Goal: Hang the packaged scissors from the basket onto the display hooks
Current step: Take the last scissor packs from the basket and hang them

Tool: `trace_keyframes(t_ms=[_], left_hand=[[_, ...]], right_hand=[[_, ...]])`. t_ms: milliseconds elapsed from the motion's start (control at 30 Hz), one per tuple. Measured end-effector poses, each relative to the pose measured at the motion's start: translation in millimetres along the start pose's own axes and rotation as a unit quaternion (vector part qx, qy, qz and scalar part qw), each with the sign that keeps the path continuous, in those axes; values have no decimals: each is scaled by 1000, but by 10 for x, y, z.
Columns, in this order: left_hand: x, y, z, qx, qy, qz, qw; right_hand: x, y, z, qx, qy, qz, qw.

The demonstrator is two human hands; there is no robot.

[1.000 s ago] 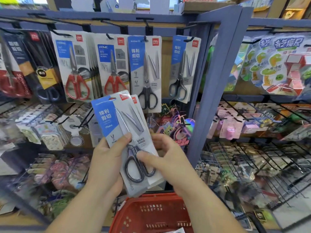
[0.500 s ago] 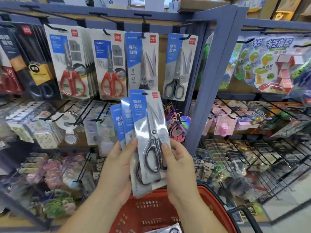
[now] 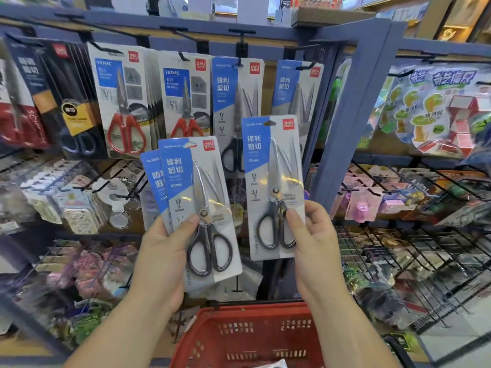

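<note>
Scissors in one blue-and-grey pack are pinched by the right hand, thumb on the black handles. At 9 o'clock from it I see the left hand gripping a small stack of packs. The red basket is low at 6 o'clock, and the display hooks are up at 12.

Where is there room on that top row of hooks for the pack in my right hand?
Your held pack fits likeliest where matching packs hang thin: the middle blue pack and the end blue pack beside the blue post, with bare backboard between them. The left red-handled stack looks thick and crowded.
</note>
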State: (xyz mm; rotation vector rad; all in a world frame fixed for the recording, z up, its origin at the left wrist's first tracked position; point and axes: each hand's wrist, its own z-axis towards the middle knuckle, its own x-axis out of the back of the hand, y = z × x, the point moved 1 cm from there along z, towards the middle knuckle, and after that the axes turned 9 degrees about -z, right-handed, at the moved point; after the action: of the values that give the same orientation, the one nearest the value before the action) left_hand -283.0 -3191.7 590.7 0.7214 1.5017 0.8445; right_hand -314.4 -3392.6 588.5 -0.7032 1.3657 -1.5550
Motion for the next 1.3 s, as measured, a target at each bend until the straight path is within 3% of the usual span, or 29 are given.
trace_keyframes(t_ms=[333, 600, 1000, 1300], left_hand=[[94, 231, 52, -52, 18, 13, 998], [186, 277, 70, -70, 17, 14, 997], [330, 251, 153, -60, 36, 14, 997], [389, 272, 138, -46, 45, 6, 998]], right_hand=[[-373, -474, 546, 89, -42, -46, 994], [-716, -302, 926, 99, 0, -130, 987], [-981, -43, 1290, 15, 23, -274, 961], [-1025, -36, 1407, -11, 45, -272, 961]])
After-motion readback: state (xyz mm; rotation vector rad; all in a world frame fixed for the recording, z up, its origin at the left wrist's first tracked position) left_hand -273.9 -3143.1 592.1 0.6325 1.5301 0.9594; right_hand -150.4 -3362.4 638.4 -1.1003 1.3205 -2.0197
